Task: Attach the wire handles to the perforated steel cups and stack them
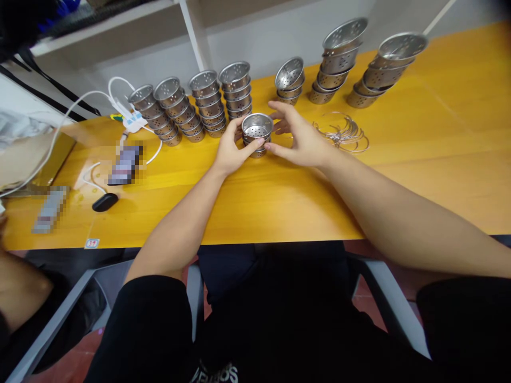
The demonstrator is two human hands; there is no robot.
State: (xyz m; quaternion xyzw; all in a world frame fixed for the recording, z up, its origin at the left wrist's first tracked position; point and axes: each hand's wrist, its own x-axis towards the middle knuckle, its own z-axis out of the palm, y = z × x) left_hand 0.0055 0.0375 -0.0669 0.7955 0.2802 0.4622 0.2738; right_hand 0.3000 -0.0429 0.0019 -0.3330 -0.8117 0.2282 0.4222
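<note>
A short stack of perforated metal cups stands on the yellow table in front of me. My left hand is closed around its left side, with the thumb across the front and the fingers behind. At the right side of the stack is my right hand, its fingers spread and its thumb tip close to the cups; whether it touches them I cannot tell. Just behind my left hand rises a taller stack of the same cups. A shorter, tilted stack stands behind my right hand.
More cup stacks stand at the back left and back right, some leaning. Thin wire rings lie right of my right hand. A power strip, white cables, a phone and a black oval object lie left. Another person's arm is at far left.
</note>
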